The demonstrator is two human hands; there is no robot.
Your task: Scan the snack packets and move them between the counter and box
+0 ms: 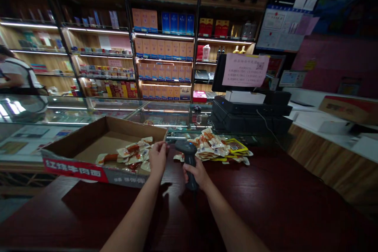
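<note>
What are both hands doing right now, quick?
Left hand: fingers bent at the corner of the open brown cardboard box; whether holding anything cannot be told.
Right hand: closed around the dark grey handheld barcode scanner.

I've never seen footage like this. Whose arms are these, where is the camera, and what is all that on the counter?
There is no machine here. These are a person's own two bare arms, filmed by one camera worn on their head, looking forward and down, so the arms enter from the bottom edge. The right hand has its grip closed around a barcode scanner. The left hand is at the right-hand edge of an open cardboard box with snack packets inside. Whether it pinches a packet or the rim, I cannot tell. Right of the scanner, a loose pile of packets lies on the dark counter. Behind it stands a till with a pink note on it. Shelves of goods fill the back wall, and another person stands far left.
</note>
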